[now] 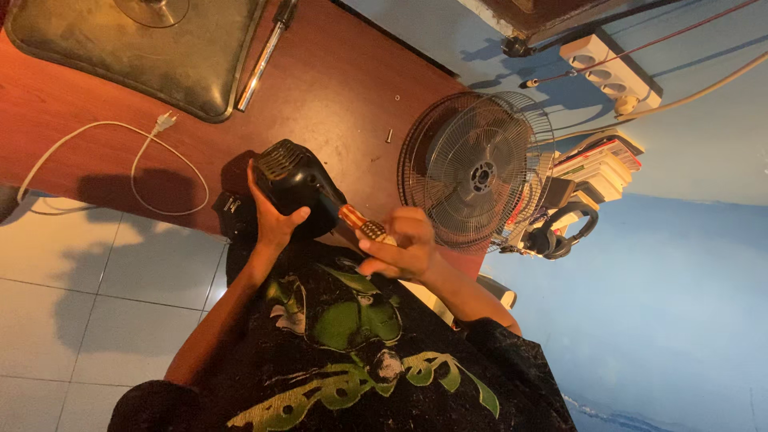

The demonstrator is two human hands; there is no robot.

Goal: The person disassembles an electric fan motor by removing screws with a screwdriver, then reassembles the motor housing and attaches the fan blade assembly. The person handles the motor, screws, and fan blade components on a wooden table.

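Observation:
My left hand grips a black fan motor housing from below, over the edge of a reddish wooden table. My right hand is closed on a screwdriver with an orange striped handle; its tip points into the housing's side. Both hands are in front of my black shirt with a green print.
A round wire fan grille stands just right of my hands. A white cord with a plug lies on the table at the left. A black cushion and a chrome tube lie further back. Small screws, a power strip, books and headphones are around.

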